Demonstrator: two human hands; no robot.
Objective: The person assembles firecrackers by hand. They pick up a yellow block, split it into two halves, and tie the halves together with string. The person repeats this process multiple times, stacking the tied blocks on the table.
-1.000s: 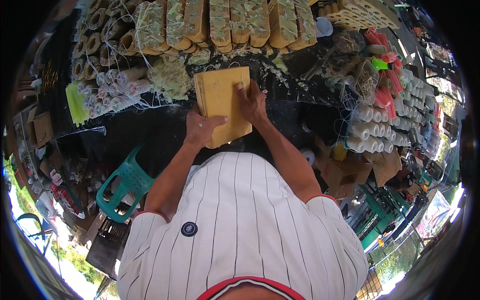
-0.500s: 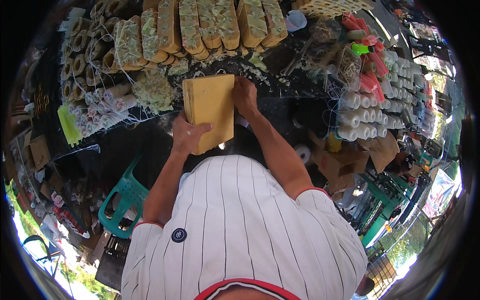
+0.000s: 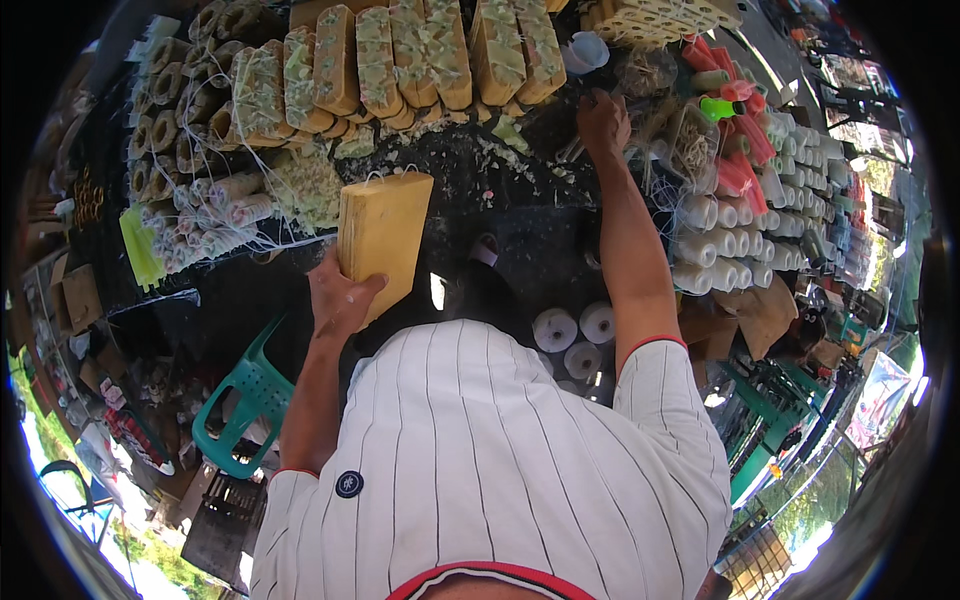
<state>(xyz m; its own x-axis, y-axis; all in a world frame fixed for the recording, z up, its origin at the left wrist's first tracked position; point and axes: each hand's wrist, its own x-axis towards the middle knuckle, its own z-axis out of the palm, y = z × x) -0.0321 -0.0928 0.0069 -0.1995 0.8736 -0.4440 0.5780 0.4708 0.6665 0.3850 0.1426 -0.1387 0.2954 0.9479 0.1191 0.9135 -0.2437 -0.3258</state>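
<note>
My left hand (image 3: 343, 295) grips the lower part of a yellow rectangular block (image 3: 387, 235), thumb across its front face. Thin pale string loops stick up from the block's top end. It is tilted slightly, in front of the dark worktable's near edge. My right hand (image 3: 605, 122) is stretched out to the table at the far right, just below a pale blue cup (image 3: 586, 53). Its fingers are curled down over the spot where a long thin tool lies; what they hold is mostly hidden.
Several similar yellow blocks (image 3: 337, 60) with greenish waxy tops stand in a row at the back. Brown hollow tubes (image 3: 165, 85) and wrapped rolls (image 3: 250, 208) fill the left. White rolls (image 3: 700, 210) and pink bundles (image 3: 738, 170) crowd the right. A green plastic chair (image 3: 245, 400) stands at lower left.
My right hand has let go of the block's side and reached away to the right and far over the table. The block, in my left hand, has shifted left and a little nearer.
</note>
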